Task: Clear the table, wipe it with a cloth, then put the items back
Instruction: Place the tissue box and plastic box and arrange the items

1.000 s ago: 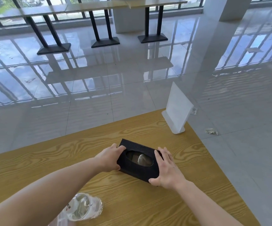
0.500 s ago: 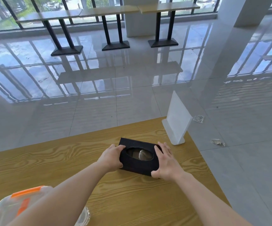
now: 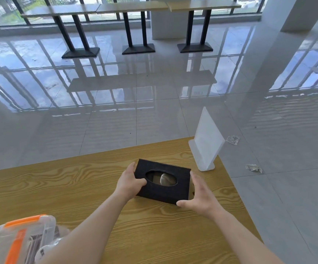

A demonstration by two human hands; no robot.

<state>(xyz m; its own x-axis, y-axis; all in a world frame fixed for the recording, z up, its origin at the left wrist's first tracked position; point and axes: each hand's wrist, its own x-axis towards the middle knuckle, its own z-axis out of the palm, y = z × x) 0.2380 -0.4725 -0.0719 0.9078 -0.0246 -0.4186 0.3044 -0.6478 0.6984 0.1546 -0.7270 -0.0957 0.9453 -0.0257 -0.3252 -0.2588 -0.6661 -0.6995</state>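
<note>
The wooden worktop (image 3: 78, 187) carries a white sign stand (image 3: 206, 141) at its far right corner and, just nearer, the black tissue box (image 3: 183, 187), its long axis running left to right between the hands. The left hand (image 3: 129, 182) grips the box's left end, thumb on top; the right hand (image 3: 200, 195), fingers straight and open, sits just beside the right end.

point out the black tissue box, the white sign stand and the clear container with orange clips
black tissue box (image 3: 183, 177): head view, top face right of the opening
white sign stand (image 3: 206, 138): head view, middle of the upright panel
clear container (image 3: 38, 233): head view, clear lid near the orange clips
</note>
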